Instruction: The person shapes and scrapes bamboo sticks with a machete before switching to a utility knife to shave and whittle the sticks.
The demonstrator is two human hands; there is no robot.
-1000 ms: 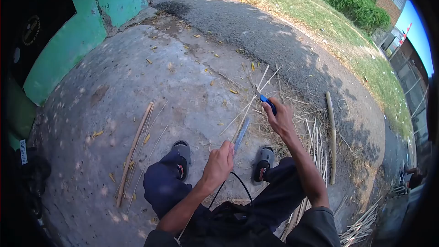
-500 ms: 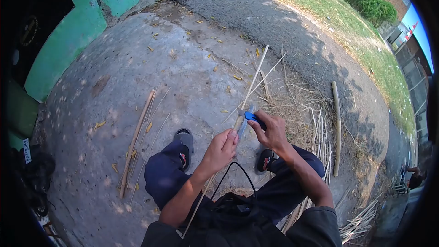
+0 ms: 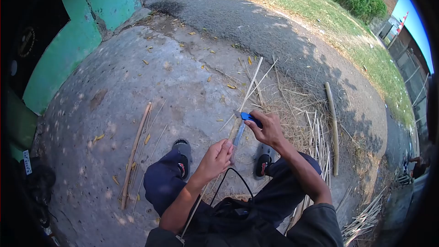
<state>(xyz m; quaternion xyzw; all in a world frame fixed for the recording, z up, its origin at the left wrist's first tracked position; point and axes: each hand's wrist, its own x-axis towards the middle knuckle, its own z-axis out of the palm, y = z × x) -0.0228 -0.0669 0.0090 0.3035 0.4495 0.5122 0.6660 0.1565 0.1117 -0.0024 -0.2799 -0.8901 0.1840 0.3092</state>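
Observation:
My left hand [image 3: 215,161] is closed around a thin bamboo strip [image 3: 194,215], which runs from beside my lap up through my fingers. My right hand [image 3: 269,130] grips a blue utility knife [image 3: 250,118]. Its tip lies at the strip, a short way beyond my left fingers; whether it cuts in is too small to tell. Just right of the strip, between my hands, shows a flat grey-blue, blade-like piece [image 3: 238,135]; what supports it is unclear.
A bamboo stick [image 3: 136,155] lies left of my feet, and a thicker pole [image 3: 333,128] to the right. Split strips [image 3: 320,142] and dry shavings [image 3: 292,93] cover the ground nearby. More strips [image 3: 363,222] lie at lower right. A green wall [image 3: 64,45] stands at left.
The view has shifted slightly, so the ground things sit a little further left and lower. Both hands keep their holds; my left hand appears slightly lower and further left.

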